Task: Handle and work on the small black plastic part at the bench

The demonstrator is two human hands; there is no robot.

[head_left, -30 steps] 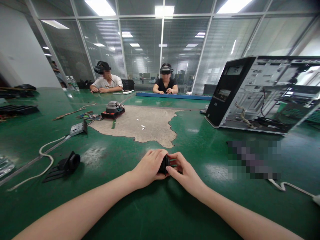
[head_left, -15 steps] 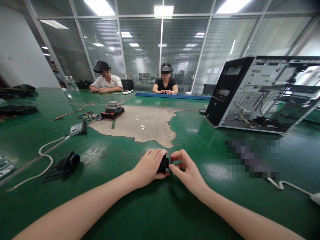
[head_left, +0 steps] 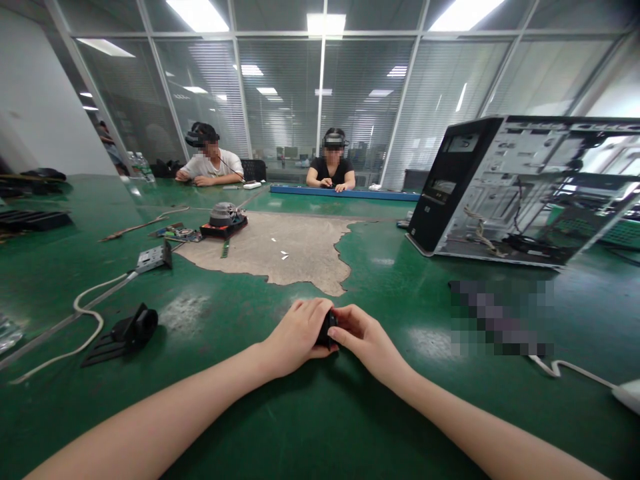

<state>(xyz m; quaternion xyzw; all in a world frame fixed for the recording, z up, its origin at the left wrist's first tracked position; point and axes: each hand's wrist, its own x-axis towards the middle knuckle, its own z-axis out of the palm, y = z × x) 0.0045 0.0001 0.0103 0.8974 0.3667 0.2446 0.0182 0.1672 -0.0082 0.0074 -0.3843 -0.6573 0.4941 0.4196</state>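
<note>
The left grip (head_left: 296,333) was wrapped around a small black part (head_left: 325,330) over the bench (head_left: 280,413), and the right grip (head_left: 365,335) pinched its right end between thumb and fingers. The step in hand looked like working that end by finger; the next move seemed to call for a steady left hold. A black bracket (head_left: 143,324) lay left of both; a computer case (head_left: 436,200) stood beyond, rightward.

The left hand (head_left: 300,331) cups; the right hand (head_left: 364,335) pinches beside it.
</note>
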